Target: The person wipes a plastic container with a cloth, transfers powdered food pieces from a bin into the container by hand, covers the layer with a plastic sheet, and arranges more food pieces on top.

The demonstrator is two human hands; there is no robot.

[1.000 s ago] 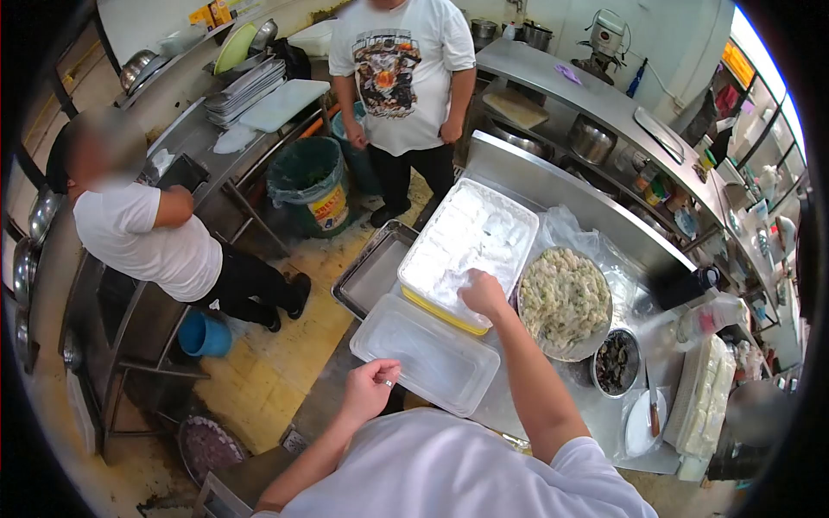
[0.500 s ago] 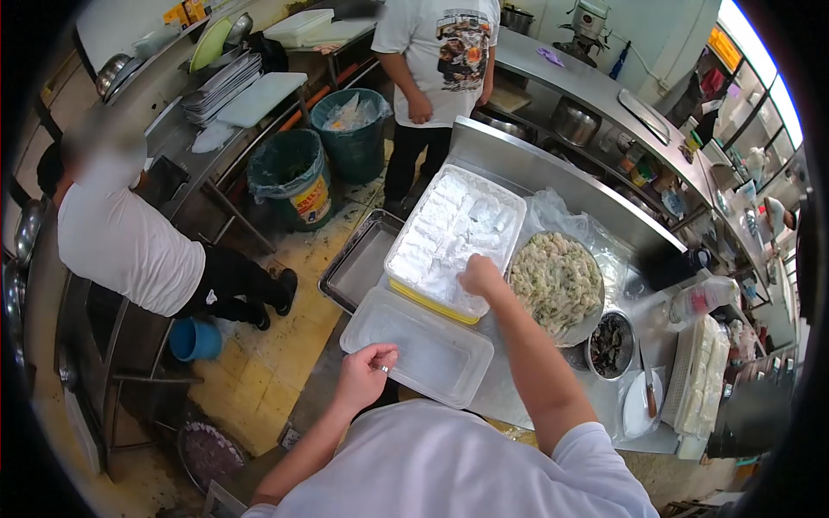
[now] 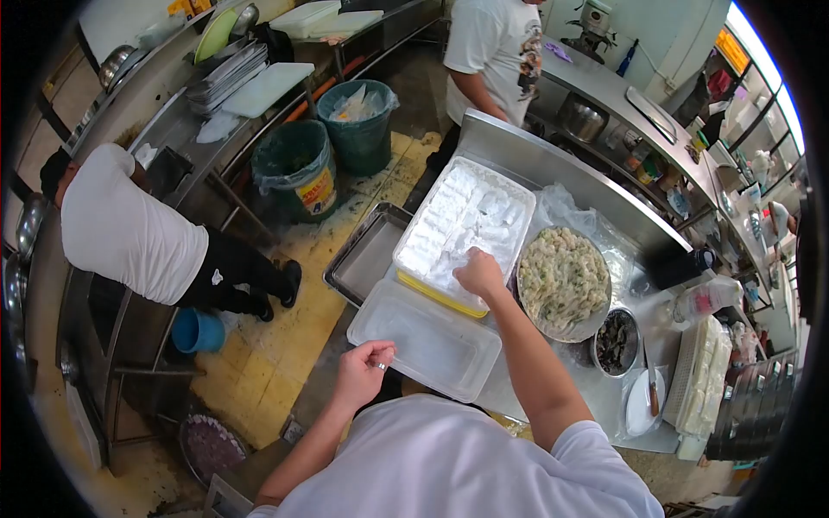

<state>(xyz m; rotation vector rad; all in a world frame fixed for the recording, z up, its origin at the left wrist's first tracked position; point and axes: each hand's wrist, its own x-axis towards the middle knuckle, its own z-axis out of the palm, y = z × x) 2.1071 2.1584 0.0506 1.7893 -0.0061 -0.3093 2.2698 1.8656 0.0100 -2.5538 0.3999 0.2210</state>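
My right hand (image 3: 480,274) reaches into a white tub (image 3: 528,207), its fingers drawn together at the white powder near the front end. Whatever they hold is hidden. Rows of powder-coated pieces (image 3: 464,192) lie in the tub. My left hand (image 3: 363,373), with a ring on one finger, is closed in a pinch over the left edge of a translucent plastic container (image 3: 432,345). I cannot make out anything between those fingers. Right of the tub stands a big bowl of pale, green-flecked mixture (image 3: 564,281). Beside it is a metal bowl with dark pieces (image 3: 615,343).
A metal tray (image 3: 367,255) sits left of the tub. A knife (image 3: 651,380) lies across a white plate (image 3: 641,410) at right. One person (image 3: 129,216) works at the left counter; another (image 3: 492,65) stands beyond the table. Lined bins (image 3: 298,168) stand on the yellow floor.
The person beyond the table has moved right and turned sideways. The person at left has leaned toward the counter. My hands stay in nearly the same places; the view has shifted slightly.
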